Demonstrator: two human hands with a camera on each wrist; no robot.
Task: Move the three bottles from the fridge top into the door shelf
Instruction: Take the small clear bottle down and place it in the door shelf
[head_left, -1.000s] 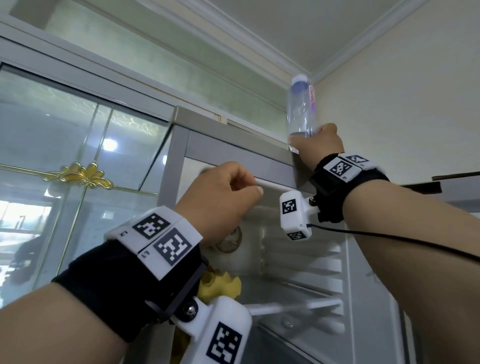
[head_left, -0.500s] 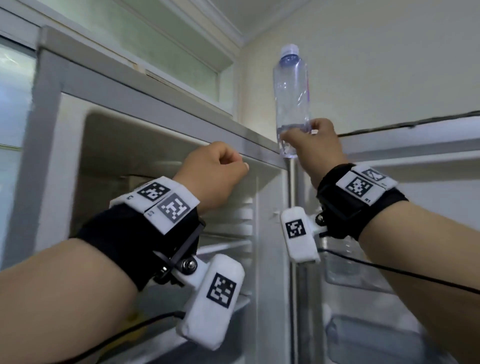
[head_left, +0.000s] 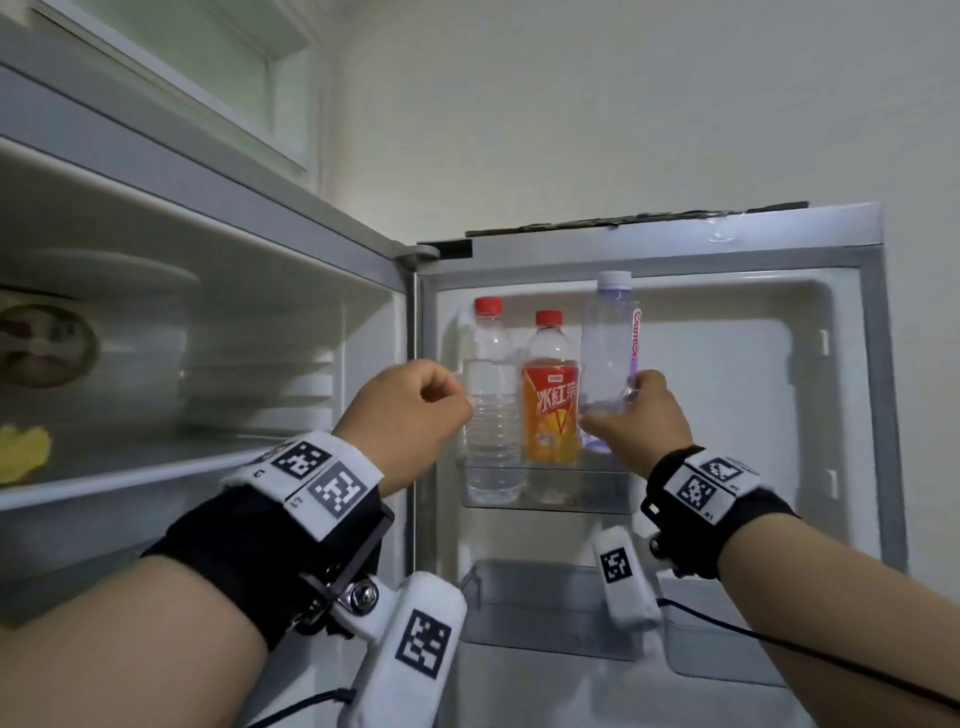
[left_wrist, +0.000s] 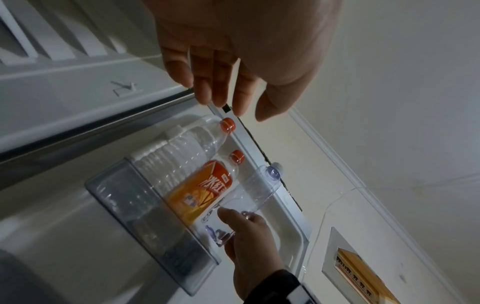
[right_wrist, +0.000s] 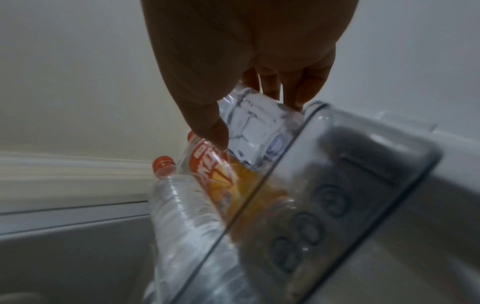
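Observation:
On the open fridge door, the upper door shelf (head_left: 597, 491) holds a clear water bottle (head_left: 488, 410) with a red cap and an orange drink bottle (head_left: 550, 410) side by side. My right hand (head_left: 628, 415) grips the low part of a third clear bottle (head_left: 608, 348) with a pale cap, upright just right of the orange one, its base at the shelf rim. In the right wrist view my thumb and fingers pinch that base (right_wrist: 257, 127) beside the shelf wall (right_wrist: 337, 185). My left hand (head_left: 415, 410) hovers loosely curled and holds nothing, next to the water bottle.
A lower door shelf (head_left: 545, 597) sits under the upper one. The fridge compartment (head_left: 208, 364) opens to the left, with a round dial (head_left: 41, 345) and something yellow (head_left: 21, 452) on its shelf. A black cable (head_left: 779, 644) trails from my right wrist.
My right hand has brought the pale-capped bottle down from the fridge top to the upper door shelf. My left hand has dropped with it. The view has swung right onto the door.

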